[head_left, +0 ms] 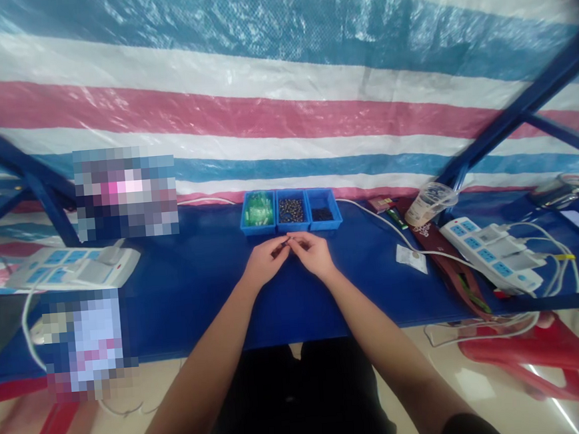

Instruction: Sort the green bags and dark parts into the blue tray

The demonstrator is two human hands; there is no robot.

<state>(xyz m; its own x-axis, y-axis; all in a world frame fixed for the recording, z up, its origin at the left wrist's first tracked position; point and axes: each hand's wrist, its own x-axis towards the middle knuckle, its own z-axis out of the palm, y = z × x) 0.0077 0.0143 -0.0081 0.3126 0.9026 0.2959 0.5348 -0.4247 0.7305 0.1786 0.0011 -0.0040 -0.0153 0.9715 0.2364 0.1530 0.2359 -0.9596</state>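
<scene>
My left hand (269, 260) and my right hand (313, 254) meet at the fingertips just in front of three small blue bins. Both hands are closed in a pinch. A tiny dark piece shows between the left fingers, too small to name; whatever the right fingers hold is hidden. The left bin (259, 231) contains green translucent pieces (259, 209). Small brass-and-dark metal parts (291, 210) fill the middle bin (293, 229). In the right bin (326, 225) lie tiny black pieces (322, 213).
On the blue table (186, 305), power strips stand left (127, 262) and right (510, 283). A plastic cup (426, 205), a small white packet (411, 259) and a cable lie right of the bins. Blue metal frame bars flank both sides; a striped tarp (262, 125) hangs behind.
</scene>
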